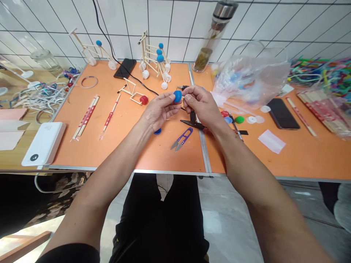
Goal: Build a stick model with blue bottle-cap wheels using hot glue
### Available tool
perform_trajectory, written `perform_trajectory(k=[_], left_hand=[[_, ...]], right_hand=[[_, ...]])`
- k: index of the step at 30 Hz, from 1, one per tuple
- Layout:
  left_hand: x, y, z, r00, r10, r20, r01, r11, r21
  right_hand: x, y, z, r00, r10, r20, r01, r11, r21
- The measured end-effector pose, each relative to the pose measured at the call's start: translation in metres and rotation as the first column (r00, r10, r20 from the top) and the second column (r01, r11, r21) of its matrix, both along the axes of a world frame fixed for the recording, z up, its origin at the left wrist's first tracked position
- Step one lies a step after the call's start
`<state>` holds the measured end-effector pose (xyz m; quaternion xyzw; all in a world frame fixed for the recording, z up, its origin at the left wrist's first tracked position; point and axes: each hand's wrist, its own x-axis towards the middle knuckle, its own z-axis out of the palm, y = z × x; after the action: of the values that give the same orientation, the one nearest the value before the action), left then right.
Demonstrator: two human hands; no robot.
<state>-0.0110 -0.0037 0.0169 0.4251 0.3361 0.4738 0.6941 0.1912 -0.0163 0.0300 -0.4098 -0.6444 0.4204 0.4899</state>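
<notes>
In front of me, above the orange table, my left hand pinches a blue bottle cap between thumb and fingers. My right hand is right beside the cap, its thumb and fingertips closed together; what they hold, if anything, is too small to make out. Under the hands lie black-jawed pliers, partly covered by my right hand, and purple thread snips. Another blue cap rests by my left wrist. A small stick frame with a red cap is left of my left hand.
Stick models with blue caps stand along the tiled wall. A tea bottle and a clear plastic bag are behind my right hand. Phones, wrapped chopsticks, loose caps and a white power bank lie around.
</notes>
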Motion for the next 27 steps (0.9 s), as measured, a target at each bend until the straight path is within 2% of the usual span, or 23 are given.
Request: perform_trajectory(k=[9,16,19,23,27], left_hand=[[0.004,-0.009,0.014,0.997,-0.073,0.01,0.073,0.997,-0.033],[0.004,-0.014,0.017,0.998,-0.061,0.011,0.061,0.997,-0.039],[0.004,-0.011,0.013,0.999,-0.034,0.016,0.035,0.998,-0.048],[0.003,-0.004,0.008,0.999,-0.013,0.046,0.015,0.999,-0.046],[0.001,-0.002,0.012,0.992,-0.011,0.128,0.029,0.99,-0.139]], right_hand=[[-0.001,0.003,-0.001,0.965,0.078,-0.25,-0.124,0.977,-0.176],[-0.001,0.004,-0.005,0.954,0.09,-0.286,-0.151,0.969,-0.197],[-0.002,0.003,-0.004,0.967,0.098,-0.234,-0.136,0.979,-0.155],[-0.004,0.0,-0.001,0.991,0.071,-0.112,-0.074,0.997,-0.026],[-0.007,-0.004,-0.001,0.993,-0.068,0.099,0.049,0.98,0.192]])
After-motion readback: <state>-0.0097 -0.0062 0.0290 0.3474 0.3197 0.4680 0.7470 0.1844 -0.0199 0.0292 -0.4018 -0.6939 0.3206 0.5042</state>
